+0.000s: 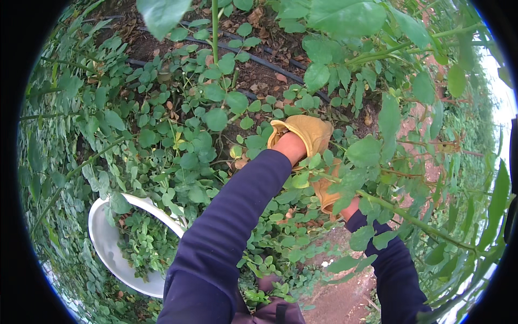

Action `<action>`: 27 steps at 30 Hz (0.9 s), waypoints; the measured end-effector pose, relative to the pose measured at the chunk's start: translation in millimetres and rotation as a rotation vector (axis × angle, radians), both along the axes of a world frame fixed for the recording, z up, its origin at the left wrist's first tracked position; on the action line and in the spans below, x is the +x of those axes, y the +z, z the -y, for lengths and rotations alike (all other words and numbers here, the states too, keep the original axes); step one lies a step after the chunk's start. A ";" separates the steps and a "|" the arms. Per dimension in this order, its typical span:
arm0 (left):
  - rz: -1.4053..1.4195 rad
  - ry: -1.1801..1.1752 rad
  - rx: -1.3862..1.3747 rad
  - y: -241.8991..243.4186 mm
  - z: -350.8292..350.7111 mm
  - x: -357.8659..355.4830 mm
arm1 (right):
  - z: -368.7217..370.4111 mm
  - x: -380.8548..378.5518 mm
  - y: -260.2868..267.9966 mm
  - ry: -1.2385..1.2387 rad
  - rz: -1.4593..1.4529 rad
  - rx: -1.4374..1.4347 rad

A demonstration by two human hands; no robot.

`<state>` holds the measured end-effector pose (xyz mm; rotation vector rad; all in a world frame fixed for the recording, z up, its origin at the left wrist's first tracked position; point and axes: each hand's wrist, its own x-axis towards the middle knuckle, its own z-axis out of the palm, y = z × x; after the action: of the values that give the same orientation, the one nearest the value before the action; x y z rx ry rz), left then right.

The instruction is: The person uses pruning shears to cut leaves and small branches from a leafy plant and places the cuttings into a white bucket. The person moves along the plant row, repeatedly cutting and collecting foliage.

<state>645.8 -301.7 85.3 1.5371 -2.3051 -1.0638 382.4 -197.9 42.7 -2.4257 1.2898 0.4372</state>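
Observation:
My left hand [313, 131], in a tan leather work glove, reaches down into low leafy growth at the middle of the view. Its fingers are out of sight beyond the cuff and back of the glove. Lower and to the right, my right hand [325, 190] wears a matching glove and is partly covered by leaves and a green stem [398, 210] crossing in front. What either hand holds is hidden. Around both gloves stand leafy plants [198, 150] that look like rose bushes.
A white bucket [106, 243] with leafy cuttings [149, 243] inside stands at lower left, partly behind my left sleeve. Black irrigation hoses [259, 60] run over soil and dry leaves at the top. Long stems and large leaves [348, 16] hang close to the camera. A dirt path [344, 291] lies below right.

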 end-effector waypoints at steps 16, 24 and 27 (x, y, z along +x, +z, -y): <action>-0.417 0.456 -0.134 -0.6 -32.5 29.4 | 1.4 23.9 14.8 -0.268 -0.123 -0.024; -0.303 0.797 -0.227 -11.3 -193.2 124.5 | 100.1 75.6 76.1 -0.777 0.547 0.218; -0.489 1.032 0.248 -9.5 -286.7 130.9 | 179.1 103.8 49.5 -0.860 0.023 0.271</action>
<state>776.7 -15.0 75.8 1.8903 -0.8549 -1.1967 486.2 -377.0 92.2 -1.4585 1.9362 0.2996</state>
